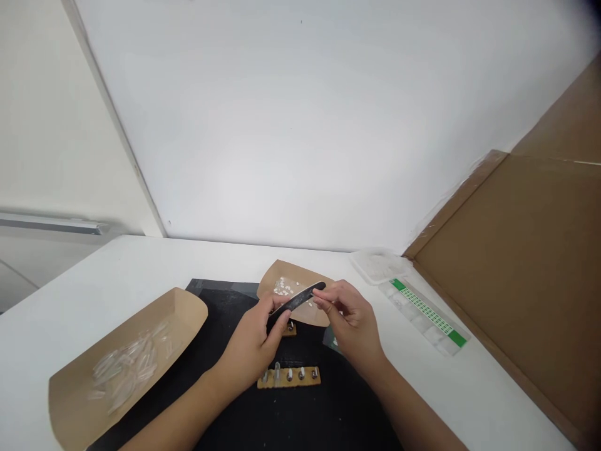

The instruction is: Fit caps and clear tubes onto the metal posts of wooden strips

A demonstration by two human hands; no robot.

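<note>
Forearms (188, 406) flank open mat (282, 416); left hand (253, 335) grips strip (301, 298), right hand (353, 319) pinched by edge.

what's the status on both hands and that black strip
Left hand gripping black strip, strip slanted; right hand's fingertips by its upper end, any grip unclear; brown tray with white bits behind, partly blocked from view.

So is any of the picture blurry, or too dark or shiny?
In the head view, the white wall is bright with soft shading, the top right corner goes dark and smudgy, the clear pieces blend together, and the tiny white bits look fuzzy.
</note>
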